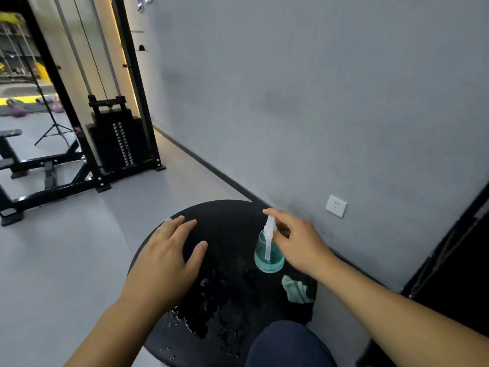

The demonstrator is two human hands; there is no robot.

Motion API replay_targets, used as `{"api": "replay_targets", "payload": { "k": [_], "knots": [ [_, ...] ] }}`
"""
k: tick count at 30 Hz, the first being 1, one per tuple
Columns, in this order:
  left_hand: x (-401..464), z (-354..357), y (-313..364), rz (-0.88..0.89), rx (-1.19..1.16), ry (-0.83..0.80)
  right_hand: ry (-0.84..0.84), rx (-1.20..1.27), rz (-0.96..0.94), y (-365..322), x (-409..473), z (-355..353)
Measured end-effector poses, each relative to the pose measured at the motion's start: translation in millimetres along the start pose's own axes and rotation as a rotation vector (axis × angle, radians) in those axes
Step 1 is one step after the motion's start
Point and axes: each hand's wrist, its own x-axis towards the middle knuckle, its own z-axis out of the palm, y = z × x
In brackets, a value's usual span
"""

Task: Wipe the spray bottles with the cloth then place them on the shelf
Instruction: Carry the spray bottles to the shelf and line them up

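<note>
Spray bottle (268, 251) upright on the wet round black worktop (225, 226), cloth (295, 289) nearby. Right hand (299, 242) pinches the pump head; left hand (164, 258) lies spread flat. Likely light, slippery plastic: best grasped round the body.

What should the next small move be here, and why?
Probably close the right hand around the spray bottle and lift it. Its fingers are at the bottle's white nozzle but not clearly gripping yet. The cloth lies untouched on the black table beside the bottle, and the left hand is open, free to fetch it.
</note>
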Motion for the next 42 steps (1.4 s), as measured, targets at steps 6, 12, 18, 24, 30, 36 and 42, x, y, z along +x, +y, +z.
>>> {"api": "replay_targets", "payload": {
  "k": [6,12,18,24,30,36,42],
  "knots": [
    [-10,-11,61,0.143,-0.009,-0.007,0.116,-0.027,-0.013,1,-51,-60],
    [-21,-7,125,0.316,0.008,-0.051,0.209,-0.040,0.028,10,-111,-120],
    [-33,6,193,0.477,-0.025,-0.104,0.325,-0.053,0.135,40,-176,-172],
    [-46,27,257,0.616,-0.065,-0.163,0.454,-0.045,0.207,68,-227,-216],
    [-63,54,312,0.685,-0.116,-0.242,0.533,-0.091,0.254,98,-262,-252],
    [-75,84,346,0.733,-0.133,-0.301,0.602,-0.167,0.372,138,-282,-273],
    [-69,114,359,0.753,-0.106,-0.340,0.653,-0.167,0.451,187,-276,-284]
  ]
}}
